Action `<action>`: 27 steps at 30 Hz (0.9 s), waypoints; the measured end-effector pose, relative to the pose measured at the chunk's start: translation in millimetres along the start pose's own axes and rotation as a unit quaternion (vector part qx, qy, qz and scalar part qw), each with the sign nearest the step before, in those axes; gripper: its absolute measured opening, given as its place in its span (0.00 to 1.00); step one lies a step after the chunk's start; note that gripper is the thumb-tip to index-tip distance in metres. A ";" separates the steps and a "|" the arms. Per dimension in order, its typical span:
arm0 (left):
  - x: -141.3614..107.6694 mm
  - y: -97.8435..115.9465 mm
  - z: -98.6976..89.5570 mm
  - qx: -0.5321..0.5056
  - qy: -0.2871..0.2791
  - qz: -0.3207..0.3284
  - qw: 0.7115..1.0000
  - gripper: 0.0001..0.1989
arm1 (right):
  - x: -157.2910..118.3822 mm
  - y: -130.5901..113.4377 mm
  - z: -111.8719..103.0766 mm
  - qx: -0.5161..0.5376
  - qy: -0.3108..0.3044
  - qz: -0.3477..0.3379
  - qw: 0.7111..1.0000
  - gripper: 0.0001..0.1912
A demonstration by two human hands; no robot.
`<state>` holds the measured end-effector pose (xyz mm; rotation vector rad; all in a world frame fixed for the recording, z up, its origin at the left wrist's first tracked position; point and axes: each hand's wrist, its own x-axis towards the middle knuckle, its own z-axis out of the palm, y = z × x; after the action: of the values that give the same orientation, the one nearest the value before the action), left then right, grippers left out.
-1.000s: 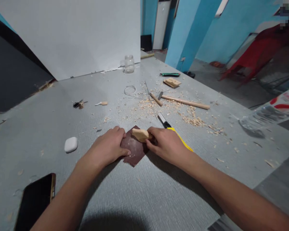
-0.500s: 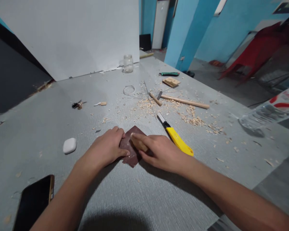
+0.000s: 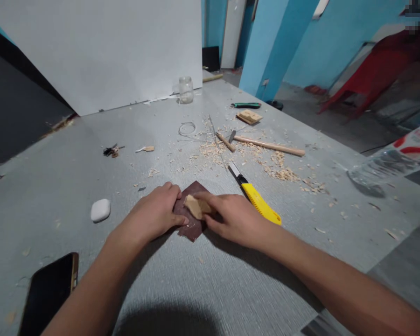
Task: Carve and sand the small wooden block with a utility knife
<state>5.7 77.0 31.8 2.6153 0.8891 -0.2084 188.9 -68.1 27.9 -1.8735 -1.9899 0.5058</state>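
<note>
A dark reddish-brown sheet of sandpaper (image 3: pixel 195 233) lies flat on the grey table with a corner pointing away from me. My left hand (image 3: pixel 156 208) grips its left side, the thumb resting on the sheet and the fingers bent along the edge. Pinched in my right hand (image 3: pixel 233 215) is a small piece of pale carved wood (image 3: pixel 195 206), held over the middle of the sandpaper; its right end is hidden by my fingers. Just beyond my right hand lies a yellow utility knife (image 3: pixel 261 204), its blade out and pointing away from me.
Beyond the knife lie a hammer (image 3: pixel 269 145), wood shavings (image 3: pixel 283 173), a wire coil (image 3: pixel 187 129), a wood block (image 3: pixel 249 116) and green-black pliers (image 3: pixel 247 105). A glass jar (image 3: pixel 186 90) stands behind. Left are a white case (image 3: pixel 100 210) and phone (image 3: pixel 51 291); right, a bottle (image 3: pixel 378 168).
The wood piece has tilted in my right hand and moved slightly left, so more of its pale face shows. My left hand stays put on the sandpaper.
</note>
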 end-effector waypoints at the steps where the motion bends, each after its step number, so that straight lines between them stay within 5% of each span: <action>1: 0.1 0.0 0.3 -0.003 0.002 -0.001 1.000 0.21 | 0.6 1.0 -0.1 -0.013 0.019 0.028 0.999 0.27; 4: 0.3 0.2 0.7 -0.009 0.002 -0.002 1.000 0.21 | 1.2 0.5 -0.5 -0.012 0.039 0.036 0.998 0.28; 9: 0.0 -0.6 0.2 0.000 -0.003 0.007 1.000 0.20 | -1.7 -5.8 2.1 0.082 -0.028 -0.045 0.995 0.26; 15: 1.7 0.0 0.1 -0.049 0.011 0.007 0.999 0.38 | 1.6 12.0 -1.9 0.044 0.157 0.063 0.985 0.25; 18: 0.9 4.3 -2.8 -0.092 0.027 0.002 0.995 0.43 | 1.3 15.2 -3.1 0.041 0.190 0.057 0.979 0.26; 27: -0.2 13.5 -13.4 -0.284 -0.001 -0.008 0.959 0.16 | -1.9 14.8 -2.9 0.119 0.275 0.016 0.954 0.25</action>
<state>14.1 72.2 48.3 2.0727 0.8212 0.0415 203.3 -69.2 23.1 -1.6679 -1.4653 0.1870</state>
